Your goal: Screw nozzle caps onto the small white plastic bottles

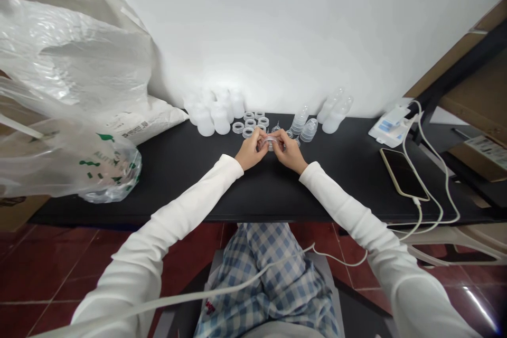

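Observation:
Both hands meet over the middle of a black table (190,169). My left hand (250,152) and my right hand (289,152) pinch a small clear plastic ring piece (271,141) between their fingertips. Just behind them lie several clear rings (250,122) and small clear teat-like parts (277,128). Stacked clear caps (304,125) stand to the right of those. Several white bottles (216,111) stand at the back against the wall, and two clear bottles (335,111) lean there further right.
A large plastic bag (59,116) fills the table's left end, with a white sack (146,119) behind it. On the right lie a phone (404,173), a white charger block (390,125) and white cables (428,169). A cardboard box (481,150) sits far right.

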`<action>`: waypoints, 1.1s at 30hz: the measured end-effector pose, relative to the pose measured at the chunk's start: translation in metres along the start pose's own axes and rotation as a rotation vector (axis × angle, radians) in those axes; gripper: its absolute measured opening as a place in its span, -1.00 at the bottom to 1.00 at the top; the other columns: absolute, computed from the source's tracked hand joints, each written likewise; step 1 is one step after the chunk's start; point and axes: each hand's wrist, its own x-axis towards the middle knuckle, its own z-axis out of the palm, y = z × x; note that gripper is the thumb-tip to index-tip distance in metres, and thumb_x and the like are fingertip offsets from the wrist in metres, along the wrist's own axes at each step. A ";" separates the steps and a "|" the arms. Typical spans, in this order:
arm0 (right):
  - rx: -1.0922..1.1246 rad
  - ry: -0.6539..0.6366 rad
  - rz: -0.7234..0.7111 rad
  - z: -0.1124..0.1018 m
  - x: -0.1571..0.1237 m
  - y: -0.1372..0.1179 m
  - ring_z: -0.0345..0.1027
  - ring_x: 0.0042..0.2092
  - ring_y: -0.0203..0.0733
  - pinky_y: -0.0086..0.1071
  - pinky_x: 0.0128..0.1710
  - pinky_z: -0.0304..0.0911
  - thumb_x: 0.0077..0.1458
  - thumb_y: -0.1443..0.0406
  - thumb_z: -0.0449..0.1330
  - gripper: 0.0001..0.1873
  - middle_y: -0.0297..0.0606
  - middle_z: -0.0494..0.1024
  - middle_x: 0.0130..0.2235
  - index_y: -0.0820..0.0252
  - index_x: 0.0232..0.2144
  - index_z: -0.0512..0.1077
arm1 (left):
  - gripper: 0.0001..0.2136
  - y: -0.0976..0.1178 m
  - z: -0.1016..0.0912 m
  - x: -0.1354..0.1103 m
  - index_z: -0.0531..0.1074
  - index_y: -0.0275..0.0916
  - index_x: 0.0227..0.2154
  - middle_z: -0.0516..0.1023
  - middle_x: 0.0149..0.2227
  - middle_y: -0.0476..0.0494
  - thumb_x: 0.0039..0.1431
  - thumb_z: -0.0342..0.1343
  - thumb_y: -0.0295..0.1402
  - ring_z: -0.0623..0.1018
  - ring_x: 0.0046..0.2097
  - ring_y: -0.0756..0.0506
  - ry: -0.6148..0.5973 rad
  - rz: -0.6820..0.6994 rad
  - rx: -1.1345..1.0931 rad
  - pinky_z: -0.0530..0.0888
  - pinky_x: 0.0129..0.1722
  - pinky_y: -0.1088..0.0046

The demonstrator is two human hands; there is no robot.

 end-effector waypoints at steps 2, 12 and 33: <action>-0.030 0.004 -0.002 -0.001 0.000 0.000 0.10 -0.52 -0.32 -0.38 -0.46 0.12 0.28 0.15 0.11 -0.81 -0.44 0.30 -0.49 0.12 -0.16 0.34 | -0.82 0.000 0.000 0.000 0.25 -0.20 -0.22 0.46 -0.43 0.04 0.28 0.10 -0.23 0.47 -0.44 0.04 -0.005 -0.003 -0.006 0.44 -0.39 0.49; 0.406 0.015 0.101 -0.002 0.003 0.000 0.24 -0.42 -0.31 -0.39 -0.38 0.23 0.21 -0.11 0.17 -0.44 -0.44 0.34 -0.39 0.05 0.08 0.19 | -0.77 0.001 -0.008 0.004 0.32 -0.22 -0.18 0.56 -0.12 -0.26 0.30 0.11 -0.17 0.62 -0.12 -0.10 0.078 0.041 -0.109 0.58 -0.17 0.35; -0.146 0.154 -0.189 -0.007 0.001 0.007 0.37 -0.14 -0.09 -0.14 -0.10 0.39 0.27 0.15 0.15 -0.78 -0.17 0.43 -0.19 0.05 -0.08 0.42 | -0.51 -0.035 -0.076 0.022 0.17 -0.18 0.01 0.29 0.12 -0.33 -0.02 0.14 -0.49 0.37 0.20 -0.40 1.020 -0.814 0.564 0.29 0.18 -0.07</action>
